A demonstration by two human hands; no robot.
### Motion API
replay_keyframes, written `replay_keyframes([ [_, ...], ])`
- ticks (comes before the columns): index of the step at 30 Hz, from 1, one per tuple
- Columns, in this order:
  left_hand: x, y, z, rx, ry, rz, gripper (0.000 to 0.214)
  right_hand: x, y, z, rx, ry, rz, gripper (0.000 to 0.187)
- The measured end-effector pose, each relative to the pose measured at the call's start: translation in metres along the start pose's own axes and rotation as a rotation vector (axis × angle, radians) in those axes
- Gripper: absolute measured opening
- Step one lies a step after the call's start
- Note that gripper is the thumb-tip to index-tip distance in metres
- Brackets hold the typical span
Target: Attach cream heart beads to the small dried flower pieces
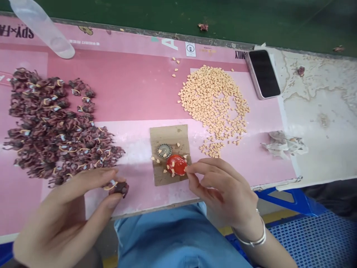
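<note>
The scene is evenly bright, with a pale band of glare just left of the cardboard square (170,136). Shadows are soft, the picture is slightly soft overall, and the far edges bow outward.

Dark bundle (120,188) partly behind left fingers (95,178)

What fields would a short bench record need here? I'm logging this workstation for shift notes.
Left hand: pinching a dark maroon tied bundle
Right hand: fingertips at a glossy red blob
Base: cardboard square under the blob, beside a bottle cap
Nearby: heap of maroon bundles; pile of pale chips
Surface: pink printed mat
Other: smartphone
</note>
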State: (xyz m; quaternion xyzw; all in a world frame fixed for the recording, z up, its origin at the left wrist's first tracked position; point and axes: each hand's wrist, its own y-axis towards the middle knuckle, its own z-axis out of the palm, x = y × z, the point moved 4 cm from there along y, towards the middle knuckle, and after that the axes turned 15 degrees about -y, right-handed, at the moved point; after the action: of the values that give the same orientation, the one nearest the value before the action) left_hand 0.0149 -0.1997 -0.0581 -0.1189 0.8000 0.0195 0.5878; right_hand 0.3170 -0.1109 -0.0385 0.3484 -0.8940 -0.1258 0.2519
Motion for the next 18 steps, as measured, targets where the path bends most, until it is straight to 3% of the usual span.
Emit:
replay_keyframes([
  [3, -0.023, -0.002, 0.035, -0.318, -0.222, -0.058, 0.044, 0.0, 0.002, 0.0, 0.019, -0.015, -0.027, 0.03],
  [6, -0.039, -0.001, 0.066, -0.407, -0.3, -0.126, 0.026, 0.001, 0.006, -0.001, 0.046, -0.026, -0.049, 0.031],
  [9, -0.04, 0.004, 0.081, -0.3, -0.379, -0.129, 0.023, 0.003, 0.014, -0.006, 0.023, -0.009, -0.044, 0.031],
  [13, -0.032, 0.008, 0.087, -0.123, -0.44, -0.014, 0.021, 0.01, 0.03, -0.02, -0.027, -0.006, -0.018, 0.04],
  [18, -0.033, 0.007, 0.09, -0.059, -0.478, 0.019, 0.016, 0.014, 0.041, -0.024, -0.017, -0.002, 0.012, 0.045],
])
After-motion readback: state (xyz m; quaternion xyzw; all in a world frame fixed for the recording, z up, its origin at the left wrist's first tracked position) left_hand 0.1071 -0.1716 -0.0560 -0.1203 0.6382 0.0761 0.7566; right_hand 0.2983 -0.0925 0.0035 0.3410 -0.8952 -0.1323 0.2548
